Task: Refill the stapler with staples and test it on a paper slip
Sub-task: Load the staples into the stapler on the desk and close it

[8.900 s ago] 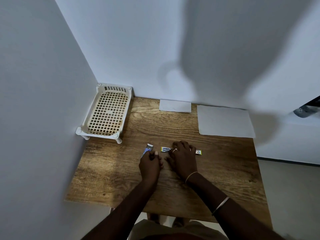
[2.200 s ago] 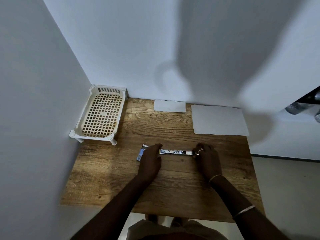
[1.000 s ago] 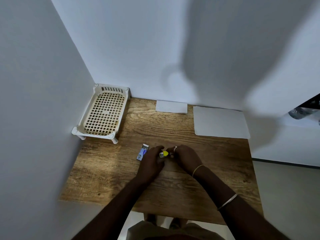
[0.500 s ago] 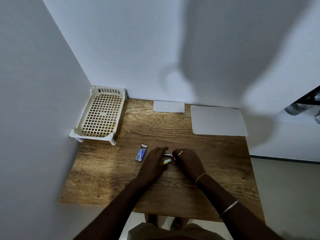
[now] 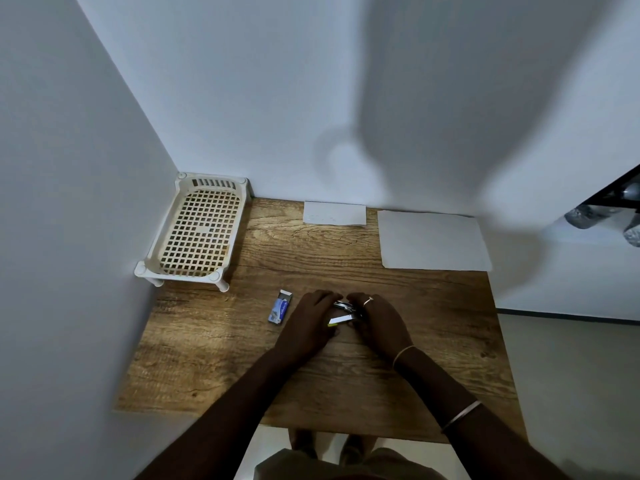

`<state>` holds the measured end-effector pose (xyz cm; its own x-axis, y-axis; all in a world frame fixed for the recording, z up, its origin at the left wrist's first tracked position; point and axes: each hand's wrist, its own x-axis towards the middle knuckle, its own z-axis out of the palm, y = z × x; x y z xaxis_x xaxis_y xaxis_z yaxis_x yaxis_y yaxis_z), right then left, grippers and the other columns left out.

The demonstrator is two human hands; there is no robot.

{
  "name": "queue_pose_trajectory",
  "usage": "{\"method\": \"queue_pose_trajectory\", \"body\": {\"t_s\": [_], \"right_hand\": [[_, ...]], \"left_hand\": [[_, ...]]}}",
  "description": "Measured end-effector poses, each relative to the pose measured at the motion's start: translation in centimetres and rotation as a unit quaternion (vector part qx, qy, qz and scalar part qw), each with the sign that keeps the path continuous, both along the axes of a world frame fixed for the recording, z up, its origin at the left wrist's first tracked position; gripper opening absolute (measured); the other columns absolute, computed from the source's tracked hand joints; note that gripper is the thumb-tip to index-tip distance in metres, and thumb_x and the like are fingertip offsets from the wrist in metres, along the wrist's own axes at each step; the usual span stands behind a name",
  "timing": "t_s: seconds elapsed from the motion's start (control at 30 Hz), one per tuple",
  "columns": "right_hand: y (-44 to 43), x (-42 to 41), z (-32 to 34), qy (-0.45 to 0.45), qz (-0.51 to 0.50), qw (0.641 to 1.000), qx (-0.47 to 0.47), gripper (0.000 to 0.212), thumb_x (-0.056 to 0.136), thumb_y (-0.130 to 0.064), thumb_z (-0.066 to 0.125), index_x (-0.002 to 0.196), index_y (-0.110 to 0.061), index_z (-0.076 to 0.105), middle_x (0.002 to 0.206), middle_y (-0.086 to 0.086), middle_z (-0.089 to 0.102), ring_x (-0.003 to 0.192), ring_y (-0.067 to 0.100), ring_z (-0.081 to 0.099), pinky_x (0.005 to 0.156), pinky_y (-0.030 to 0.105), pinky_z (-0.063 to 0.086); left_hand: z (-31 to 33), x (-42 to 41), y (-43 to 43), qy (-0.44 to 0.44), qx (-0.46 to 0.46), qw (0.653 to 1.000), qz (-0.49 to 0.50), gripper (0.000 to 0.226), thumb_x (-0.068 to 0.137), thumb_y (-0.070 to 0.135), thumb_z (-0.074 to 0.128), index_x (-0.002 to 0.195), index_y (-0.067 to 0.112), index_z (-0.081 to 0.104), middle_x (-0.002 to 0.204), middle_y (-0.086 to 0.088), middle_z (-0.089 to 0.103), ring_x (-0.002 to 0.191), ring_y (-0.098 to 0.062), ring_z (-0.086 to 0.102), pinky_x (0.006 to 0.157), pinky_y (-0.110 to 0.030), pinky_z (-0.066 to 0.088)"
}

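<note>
The small metal stapler, yellow-tipped, sits between both hands: left hand and right hand each curl their grip round it, hiding most of it. Near the stapler's left lies a blue-and-white cardboard staple box; well beyond it a white paper slip, bare wood-grain desk between.

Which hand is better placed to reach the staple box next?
Left, likely: the left hand lies just beside the staple box, while the right hand holds the stapler from its far side.
</note>
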<state>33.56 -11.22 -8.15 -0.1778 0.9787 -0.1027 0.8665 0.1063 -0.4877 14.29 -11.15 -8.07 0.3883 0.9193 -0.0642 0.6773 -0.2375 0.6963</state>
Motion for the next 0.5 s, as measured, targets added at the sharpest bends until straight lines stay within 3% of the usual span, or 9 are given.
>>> {"method": "queue_pose_trajectory", "body": {"t_s": [0.23, 0.4, 0.5], "right_hand": [[-0.2, 0.9, -0.4, -0.021, 0.022, 1.000, 0.005, 0.056, 0.085, -0.016, 0.071, 0.139, -0.027, 0.056, 0.125, 0.002, 0.065, 0.115, 0.020, 0.059, 0.097, 0.031, 0.046], [-0.3, 1.9, -0.6, -0.011, 0.006, 1.000, 0.008, 0.052, 0.089, -0.011, 0.065, 0.138, -0.026, 0.056, 0.130, 0.003, 0.064, 0.118, 0.018, 0.059, 0.098, 0.028, 0.047], [-0.1, 2.1, -0.5, 0.008, -0.014, 1.000, 0.013, 0.044, 0.094, -0.018, 0.061, 0.137, -0.025, 0.057, 0.130, 0.003, 0.064, 0.116, 0.018, 0.061, 0.098, 0.028, 0.048]], "left_hand": [[-0.2, -0.7, -0.1, 0.009, 0.003, 1.000, -0.002, 0.080, 0.075, 0.025, 0.086, 0.146, 0.015, 0.051, 0.151, -0.004, 0.048, 0.139, -0.020, 0.041, 0.110, -0.016, 0.023], [-0.4, -1.2, -0.1, 0.001, 0.033, 0.999, 0.013, 0.068, 0.083, 0.041, 0.078, 0.143, 0.018, 0.054, 0.149, -0.003, 0.050, 0.139, -0.017, 0.042, 0.116, -0.029, 0.034], [-0.3, -1.2, 0.1, 0.000, 0.052, 0.998, 0.022, 0.056, 0.092, 0.043, 0.069, 0.140, 0.015, 0.058, 0.146, -0.004, 0.054, 0.136, -0.017, 0.046, 0.114, -0.032, 0.038]]}}
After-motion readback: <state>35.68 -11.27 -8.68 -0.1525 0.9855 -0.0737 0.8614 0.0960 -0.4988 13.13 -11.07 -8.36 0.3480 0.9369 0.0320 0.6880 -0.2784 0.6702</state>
